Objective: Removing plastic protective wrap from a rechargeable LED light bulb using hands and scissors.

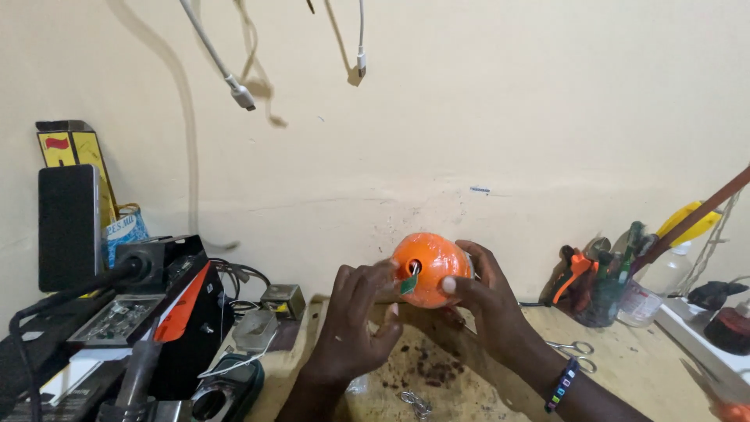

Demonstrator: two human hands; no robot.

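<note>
- ball [428, 268] sits between left hand [355, 324] and right hand [488, 301], over the desk [625, 367] middle
- scissors [576, 348] just right of them
- tool cup [598, 297] at the desk's back right

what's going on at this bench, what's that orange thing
A person holds a round orange object up over a stained wooden workbench with both hands. The right hand cups it from the side, thumb on its front. The left hand has its fingers at a small green piece sticking out by a hole in the shell. Scissors lie on the bench, a jar of tools stands by the wall, and electronic gear sits at the left.
</note>
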